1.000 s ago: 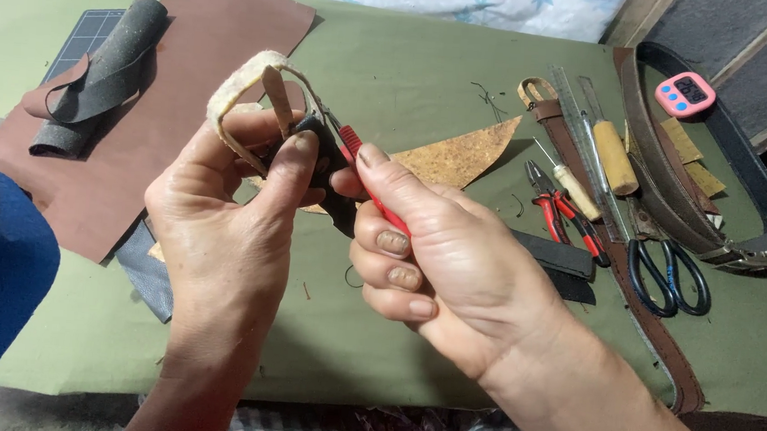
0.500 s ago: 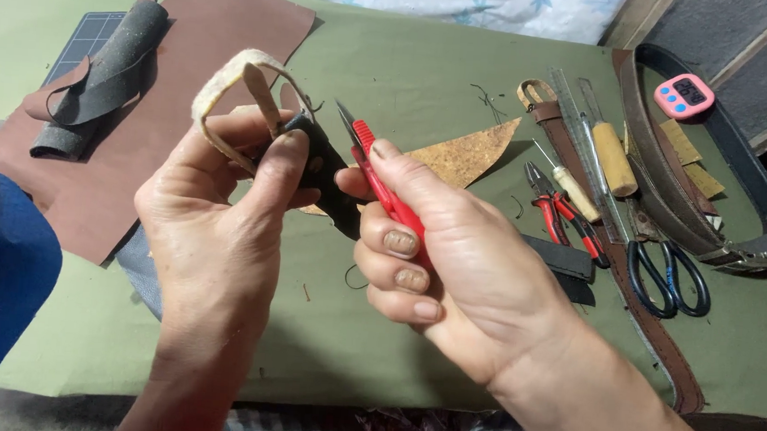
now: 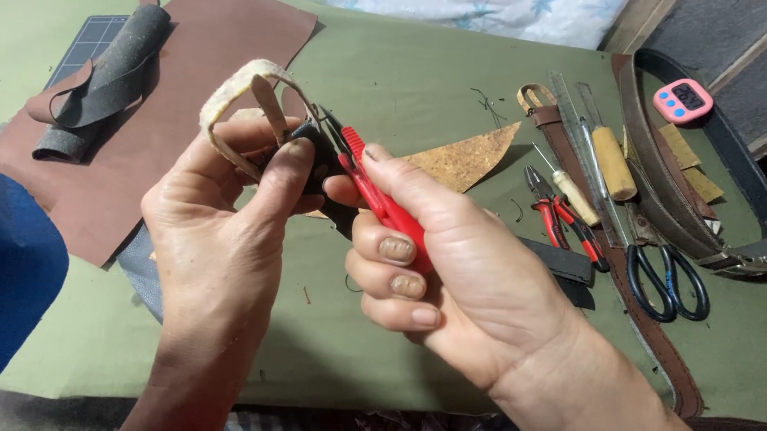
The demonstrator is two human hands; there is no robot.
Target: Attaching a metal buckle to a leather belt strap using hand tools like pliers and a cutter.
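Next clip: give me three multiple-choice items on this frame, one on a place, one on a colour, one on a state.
1. Where do the black scissors lie?
A. right of the red pliers
B. on the brown leather sheet
C. in the left hand

2. What colour are the snips in the right hand?
A. blue
B. red
C. yellow

3. How is the pale strap shaped?
A. flat on the mat
B. rolled tight
C. bent into a loop

Key: 1 A, they lie at the mat's right end; 2 B, red handle shows above the fingers; 3 C, it arcs over the left hand.
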